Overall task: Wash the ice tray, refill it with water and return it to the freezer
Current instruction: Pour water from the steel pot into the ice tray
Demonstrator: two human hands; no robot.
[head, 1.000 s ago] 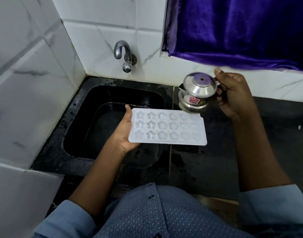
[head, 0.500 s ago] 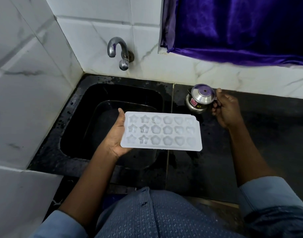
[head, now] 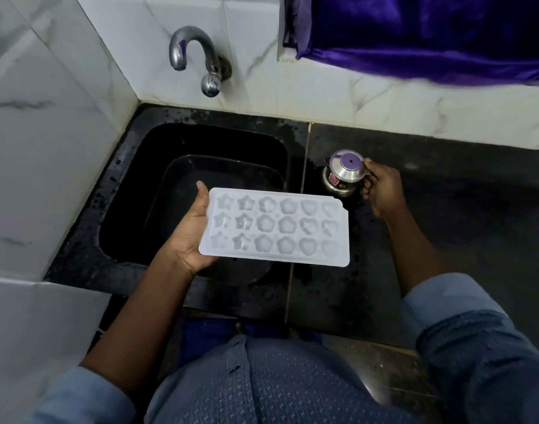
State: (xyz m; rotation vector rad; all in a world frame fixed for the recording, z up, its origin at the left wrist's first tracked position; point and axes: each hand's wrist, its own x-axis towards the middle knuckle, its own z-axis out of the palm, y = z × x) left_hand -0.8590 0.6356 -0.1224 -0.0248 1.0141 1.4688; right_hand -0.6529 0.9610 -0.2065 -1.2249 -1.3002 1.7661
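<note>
- Ice tray point(head: 277, 231), level, centre frame above sink point(head: 124, 194); left hand point(head: 190, 237) grips its left end.
- Right hand point(head: 383, 191), fingers closed on steel jug point(head: 343, 175), on bench point(head: 461, 234), centre right.

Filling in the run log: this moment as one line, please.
left hand: holds white plastic ice tray over black sink | right hand: grips small steel lidded jug, at black counter | steel tap: no stream

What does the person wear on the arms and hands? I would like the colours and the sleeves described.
Both sleeves are blue and pushed up, leaving the forearms bare. The left sleeve is pale blue; the right sleeve has a pale cuff with darker, denim-like cloth behind it. The left hand and right hand are bare: no glove, ring or watch shows.
</note>
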